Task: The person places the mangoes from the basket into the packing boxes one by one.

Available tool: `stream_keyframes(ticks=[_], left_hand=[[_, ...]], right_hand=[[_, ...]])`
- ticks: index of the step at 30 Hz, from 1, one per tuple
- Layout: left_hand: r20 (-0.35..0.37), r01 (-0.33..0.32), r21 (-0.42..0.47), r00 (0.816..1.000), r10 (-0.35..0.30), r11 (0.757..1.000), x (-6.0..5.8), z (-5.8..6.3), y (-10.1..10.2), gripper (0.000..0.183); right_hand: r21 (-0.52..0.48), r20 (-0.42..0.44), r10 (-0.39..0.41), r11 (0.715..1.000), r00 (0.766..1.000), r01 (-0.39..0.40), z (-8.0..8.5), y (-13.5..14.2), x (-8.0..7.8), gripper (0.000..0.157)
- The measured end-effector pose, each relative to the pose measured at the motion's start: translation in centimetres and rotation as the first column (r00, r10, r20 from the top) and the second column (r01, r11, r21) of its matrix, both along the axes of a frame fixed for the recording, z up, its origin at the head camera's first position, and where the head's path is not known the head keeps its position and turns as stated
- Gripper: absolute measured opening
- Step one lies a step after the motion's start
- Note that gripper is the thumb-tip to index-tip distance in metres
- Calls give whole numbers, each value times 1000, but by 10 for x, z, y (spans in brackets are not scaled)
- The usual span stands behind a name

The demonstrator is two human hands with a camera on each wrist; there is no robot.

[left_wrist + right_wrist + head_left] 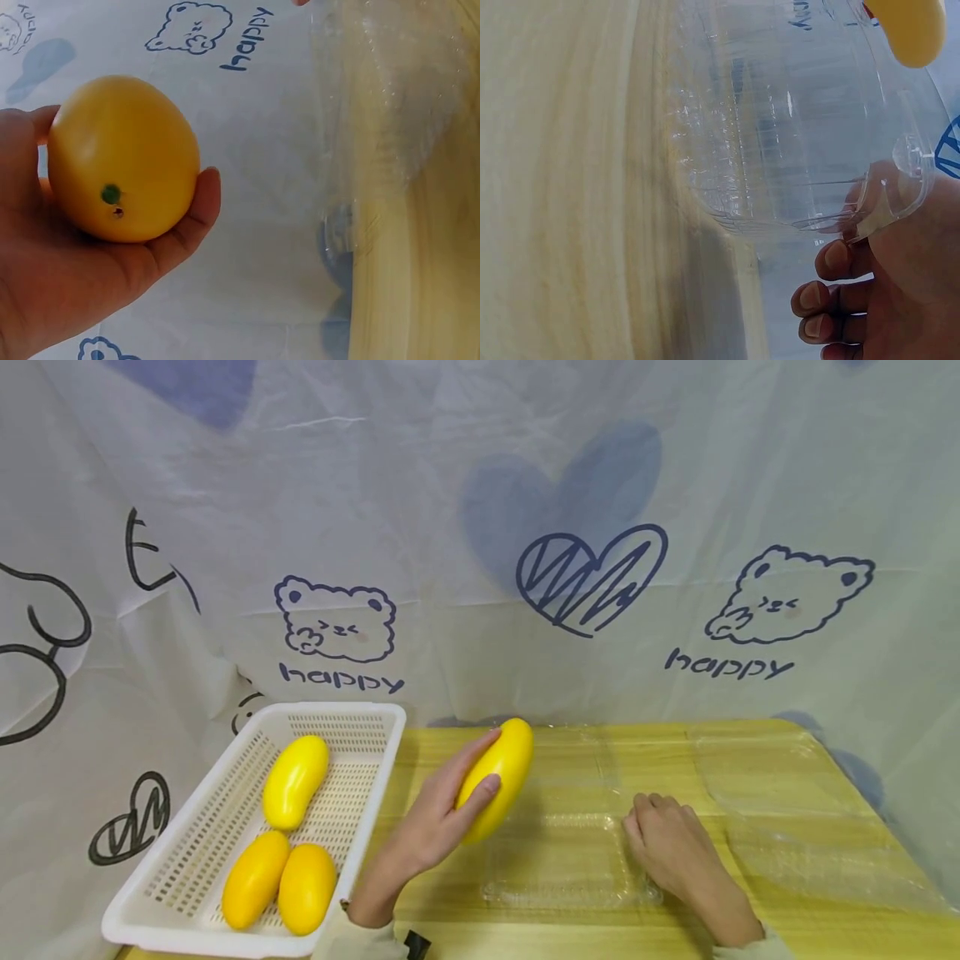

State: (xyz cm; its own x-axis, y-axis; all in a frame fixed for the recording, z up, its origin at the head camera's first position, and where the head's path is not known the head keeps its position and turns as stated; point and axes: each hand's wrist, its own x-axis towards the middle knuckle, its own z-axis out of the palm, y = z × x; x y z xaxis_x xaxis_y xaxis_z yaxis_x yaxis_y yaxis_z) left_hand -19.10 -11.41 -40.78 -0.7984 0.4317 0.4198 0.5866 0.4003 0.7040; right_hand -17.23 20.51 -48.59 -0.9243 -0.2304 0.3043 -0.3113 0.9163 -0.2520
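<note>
My left hand (pixel 442 818) grips a yellow mango (pixel 504 781), which is tilted in the air over a clear plastic box (pixel 555 897). The left wrist view shows the mango's rounded end (pixel 124 157) with a small green spot, the fingers and thumb on either side of it. With curled fingers, my right hand (pixel 675 852) holds the right edge of the box. From the right wrist, the box's corner (pixel 877 214) is seen between the thumb and the bent fingers. Its open lid (pixel 573 760) lies toward the back.
On the left stands a white slotted basket (pixel 390 752) with three more yellow mangoes (pixel 296 781) in it. More clear plastic packaging (pixel 810 827) lies on the wooden table (pixel 450 935) at the right. A printed cloth (pixel 450 527) hangs behind the table.
</note>
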Motion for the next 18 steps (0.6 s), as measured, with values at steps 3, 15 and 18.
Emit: stream_keyframes(ticks=[3, 15, 18], left_hand=[[14, 21, -10, 1000, -21, 1000, 1, -3, 4, 56], [92, 78, -103, 993, -68, 992, 7, -13, 18, 56], [102, 101, -105, 991, -90, 989, 8, -16, 22, 57]], right_hand=[[1, 10, -3, 1000, 1000, 3, 0, 0, 0, 33], [-5, 2, 0, 1000, 1000, 0, 0, 0, 0, 34], [-5, 1, 0, 1000, 1000, 0, 0, 0, 0, 34]])
